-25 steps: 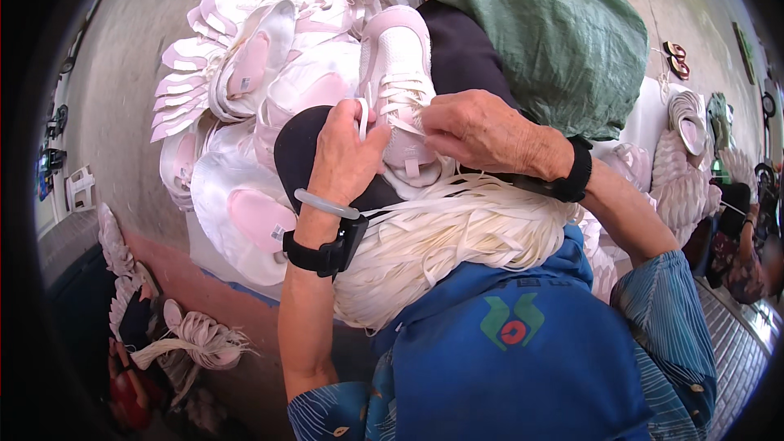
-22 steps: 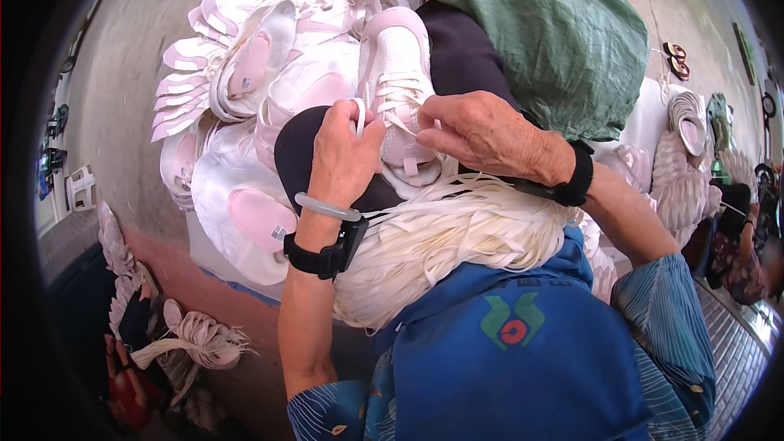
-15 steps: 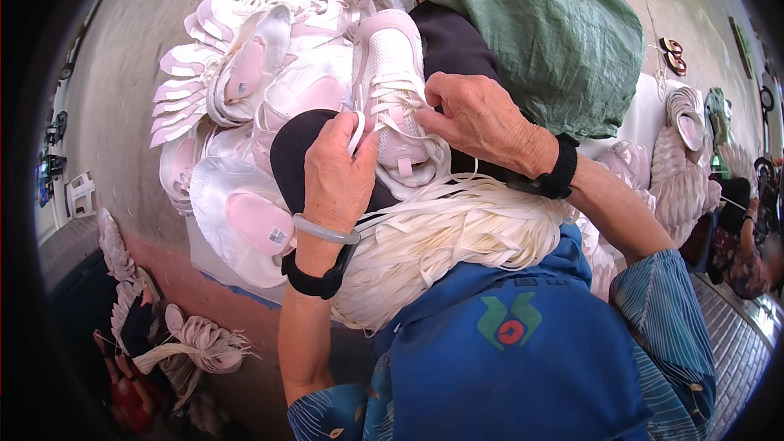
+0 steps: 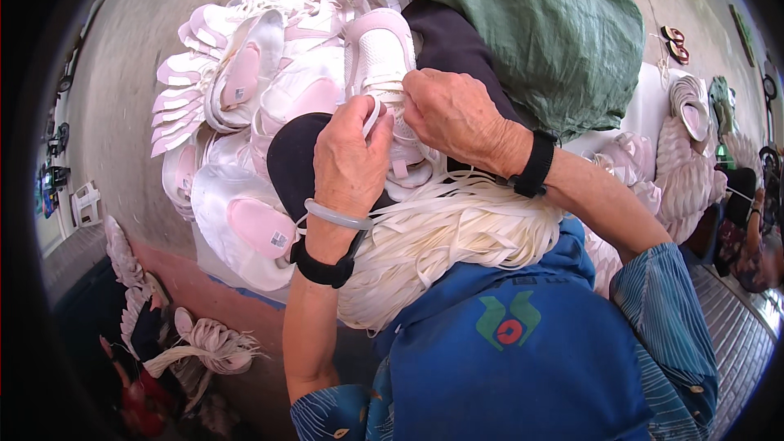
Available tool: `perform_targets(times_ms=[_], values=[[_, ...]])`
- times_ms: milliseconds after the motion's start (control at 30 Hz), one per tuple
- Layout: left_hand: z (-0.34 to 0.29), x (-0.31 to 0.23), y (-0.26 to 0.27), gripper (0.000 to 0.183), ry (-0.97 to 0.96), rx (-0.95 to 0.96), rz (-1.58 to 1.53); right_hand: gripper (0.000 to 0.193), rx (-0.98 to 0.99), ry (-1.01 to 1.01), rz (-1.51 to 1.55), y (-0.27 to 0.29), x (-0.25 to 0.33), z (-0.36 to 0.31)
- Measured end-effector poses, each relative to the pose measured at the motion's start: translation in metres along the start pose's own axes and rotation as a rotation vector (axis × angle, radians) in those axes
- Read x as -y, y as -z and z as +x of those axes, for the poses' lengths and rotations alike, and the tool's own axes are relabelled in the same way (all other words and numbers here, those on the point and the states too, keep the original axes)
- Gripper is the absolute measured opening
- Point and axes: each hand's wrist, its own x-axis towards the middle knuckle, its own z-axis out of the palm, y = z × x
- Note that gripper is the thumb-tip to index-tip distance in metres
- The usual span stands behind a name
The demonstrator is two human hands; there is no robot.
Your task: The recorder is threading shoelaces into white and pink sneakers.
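A white and pale pink sneaker (image 4: 380,45) lies toe-away in front of me, partly laced with a flat white shoelace (image 4: 372,117). My left hand (image 4: 351,155) is closed at the shoe's left side, and a loop of the lace rises between thumb and fingers. Over the shoe's right side, my right hand (image 4: 457,118) pinches at the lacing, its fingertips mostly hidden. Both hands cover the middle of the shoe. Across my lap, just below it, spreads a thick bundle of cream-white laces (image 4: 457,233).
Unlaced white and pink shoe uppers (image 4: 261,233) are heaped at the left. A green woven sack (image 4: 531,33) bulges at the back right. More stacked uppers (image 4: 678,159) stand farther right, near another person (image 4: 759,237). Sandals (image 4: 675,45) lie on the floor.
My right hand has shifted left and slightly up over the shoe's lacing. My left hand has moved slightly right, so the two are closer together and hide more of the laces.
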Motion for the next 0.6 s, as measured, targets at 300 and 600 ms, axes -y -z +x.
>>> perform_targets(times_ms=[300, 600], values=[[0.002, -0.002, -0.007, 0.019, -0.074, 0.015, 0.148, 0.02, 0.293, -0.174, 0.545, 0.011, -0.031, 0.012], [0.007, -0.012, -0.012, 0.019, -0.074, 0.102, 0.229, 0.026, 0.513, -0.467, 1.077, 0.011, -0.04, 0.014]])
